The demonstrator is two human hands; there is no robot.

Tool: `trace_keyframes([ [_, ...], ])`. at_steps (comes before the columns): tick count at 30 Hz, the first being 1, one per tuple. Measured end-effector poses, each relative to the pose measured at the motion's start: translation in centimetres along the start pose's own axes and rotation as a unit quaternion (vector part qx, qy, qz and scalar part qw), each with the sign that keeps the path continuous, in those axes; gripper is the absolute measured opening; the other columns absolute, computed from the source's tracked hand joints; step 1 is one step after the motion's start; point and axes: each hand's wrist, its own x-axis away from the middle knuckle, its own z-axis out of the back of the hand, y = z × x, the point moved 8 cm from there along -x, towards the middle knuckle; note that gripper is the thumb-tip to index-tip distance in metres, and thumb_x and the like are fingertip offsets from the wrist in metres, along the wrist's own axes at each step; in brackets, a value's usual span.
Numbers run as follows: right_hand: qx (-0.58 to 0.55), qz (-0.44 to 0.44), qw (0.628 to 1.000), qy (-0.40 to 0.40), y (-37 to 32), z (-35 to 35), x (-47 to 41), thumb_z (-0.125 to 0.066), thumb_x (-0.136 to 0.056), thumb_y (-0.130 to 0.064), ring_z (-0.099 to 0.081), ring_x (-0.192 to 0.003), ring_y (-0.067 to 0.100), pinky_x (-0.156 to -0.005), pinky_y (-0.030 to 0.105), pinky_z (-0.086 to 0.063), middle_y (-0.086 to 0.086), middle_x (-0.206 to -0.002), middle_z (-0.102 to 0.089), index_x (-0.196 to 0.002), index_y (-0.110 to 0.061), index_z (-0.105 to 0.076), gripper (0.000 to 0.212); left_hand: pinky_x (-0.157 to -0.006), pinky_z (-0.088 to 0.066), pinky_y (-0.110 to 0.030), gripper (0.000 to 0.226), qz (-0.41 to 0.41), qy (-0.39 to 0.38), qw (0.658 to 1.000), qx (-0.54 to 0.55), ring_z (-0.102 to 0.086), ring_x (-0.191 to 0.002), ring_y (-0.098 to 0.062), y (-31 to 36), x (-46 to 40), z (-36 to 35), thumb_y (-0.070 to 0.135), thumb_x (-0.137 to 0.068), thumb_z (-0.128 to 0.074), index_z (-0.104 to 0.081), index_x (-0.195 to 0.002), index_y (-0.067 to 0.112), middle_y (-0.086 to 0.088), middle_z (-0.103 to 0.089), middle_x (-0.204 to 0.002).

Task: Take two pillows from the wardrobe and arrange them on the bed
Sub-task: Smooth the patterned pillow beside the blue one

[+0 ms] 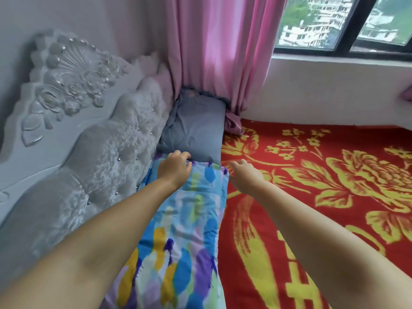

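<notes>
Already both pillows lie along the head edge of the bed: the grey pillow in the far corner, the feather-print pillow beside it. Left hand pinches its soft, light far edge; right hand hovers open by the corner.

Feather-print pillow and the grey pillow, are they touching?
Touching. In the head view the feather-print pillow's far end overlaps the grey pillow's near edge, under the left hand.
</notes>
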Motion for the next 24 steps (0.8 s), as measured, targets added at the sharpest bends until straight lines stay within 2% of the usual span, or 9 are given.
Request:
trace_keyframes([
  [4, 0.006, 0.064, 0.998, 0.015, 1.4, 2.8, 1.9, -0.046, -0.095, -0.029, -0.053, -0.114, 0.031, -0.079, 0.041, -0.048, 0.009, -0.128, -0.048, -0.131, -0.020, -0.045, 0.037, -0.084, -0.046, -0.040, 0.031, 0.025, 0.034, 0.999, -0.006, -0.055, -0.109, -0.032, 3.7, 3.1, 1.9, 0.024, -0.093, -0.050, -0.058, -0.120, 0.013, -0.013, -0.059, -0.117],
  [11, 0.060, 0.191, 0.980, -0.006, 3.5, 4.8, 8.6, -0.043, -0.096, -0.027, -0.051, -0.119, 0.034, -0.090, 0.042, -0.049, 0.010, -0.134, -0.044, -0.138, -0.018, -0.041, 0.043, -0.089, -0.047, -0.040, 0.034, 0.135, 0.069, 0.988, -0.016, -0.055, -0.111, -0.031, 7.7, 14.1, 3.0, 0.027, -0.093, -0.048, -0.055, -0.124, 0.013, -0.013, -0.057, -0.123],
  [15, 0.081, 0.258, 0.963, 0.004, 2.1, 6.6, 13.1, -0.044, -0.096, -0.030, -0.052, -0.115, 0.033, -0.083, 0.040, -0.048, 0.011, -0.130, -0.046, -0.135, -0.017, -0.042, 0.041, -0.093, -0.046, -0.040, 0.036, 0.205, 0.113, 0.972, -0.030, -0.054, -0.115, -0.031, 7.9, 20.5, 6.8, 0.026, -0.093, -0.048, -0.055, -0.126, 0.015, -0.011, -0.058, -0.127],
  [21, 0.068, 0.344, 0.937, 0.005, -1.4, 6.8, 21.6, -0.044, -0.096, -0.027, -0.049, -0.122, 0.033, -0.090, 0.044, -0.047, 0.010, -0.141, -0.040, -0.140, -0.019, -0.039, 0.045, -0.092, -0.048, -0.041, 0.033, 0.269, 0.171, 0.945, -0.067, -0.056, -0.113, -0.031, 9.2, 31.9, 11.4, 0.023, -0.090, -0.047, -0.058, -0.121, 0.017, -0.012, -0.060, -0.123],
  [24, 0.057, 0.395, 0.917, 0.001, -3.0, 5.8, 27.4, -0.043, -0.098, -0.028, -0.050, -0.122, 0.034, -0.088, 0.043, -0.047, 0.010, -0.144, -0.038, -0.143, -0.019, -0.035, 0.047, -0.090, -0.049, -0.040, 0.031, 0.301, 0.191, 0.932, -0.070, -0.056, -0.112, -0.032, 10.4, 39.3, 12.0, 0.023, -0.090, -0.048, -0.060, -0.117, 0.015, -0.011, -0.060, -0.122],
])
